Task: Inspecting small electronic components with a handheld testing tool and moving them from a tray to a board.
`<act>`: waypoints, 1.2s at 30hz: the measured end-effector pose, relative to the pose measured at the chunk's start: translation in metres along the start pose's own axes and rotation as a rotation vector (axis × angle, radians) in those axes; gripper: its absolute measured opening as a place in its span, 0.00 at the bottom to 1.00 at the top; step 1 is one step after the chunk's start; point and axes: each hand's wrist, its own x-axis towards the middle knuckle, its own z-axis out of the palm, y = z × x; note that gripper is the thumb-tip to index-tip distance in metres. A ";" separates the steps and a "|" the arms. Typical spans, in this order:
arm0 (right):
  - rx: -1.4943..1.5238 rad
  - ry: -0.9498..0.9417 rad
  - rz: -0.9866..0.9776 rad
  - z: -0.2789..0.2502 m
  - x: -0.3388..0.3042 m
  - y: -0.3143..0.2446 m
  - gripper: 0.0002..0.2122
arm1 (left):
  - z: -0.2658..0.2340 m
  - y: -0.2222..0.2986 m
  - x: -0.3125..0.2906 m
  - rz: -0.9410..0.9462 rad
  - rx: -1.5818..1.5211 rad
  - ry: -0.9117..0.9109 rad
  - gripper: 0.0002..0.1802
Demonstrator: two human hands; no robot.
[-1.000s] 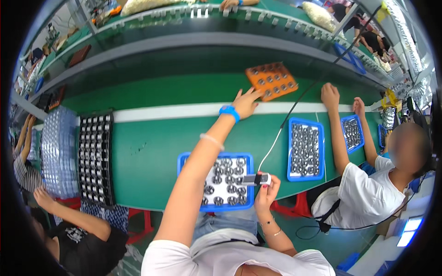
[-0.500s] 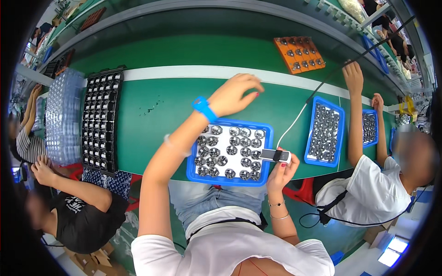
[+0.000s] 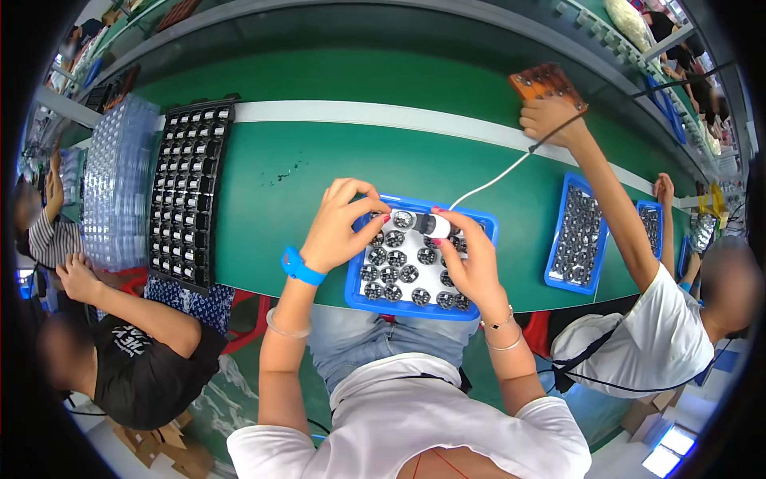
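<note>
A blue tray with a white lining lies in front of me and holds several small round metal-and-black parts. My right hand grips a small white-and-black handheld device, lying sideways over the tray's far half. Beside the device's dark left end is one round part. My left hand, with a blue band on its wrist, has thumb and forefinger pinched close to that part at the tray's far left corner. Whether the fingertips hold it or a neighbouring part is hidden.
Left on the green table stand a black rack of white cylinders and stacked clear plastic trays. A white cable crosses at right. There a co-worker's hand touches an orange block; two more blue trays lie nearby.
My left hand has come down from beyond the tray to its far left corner, fingers now pinched. My right hand has brought the device leftward over the parts. The co-worker's hand has reached the orange block.
</note>
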 end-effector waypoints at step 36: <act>0.190 0.073 0.176 0.010 -0.015 -0.014 0.12 | 0.015 0.032 -0.020 0.167 0.082 0.147 0.07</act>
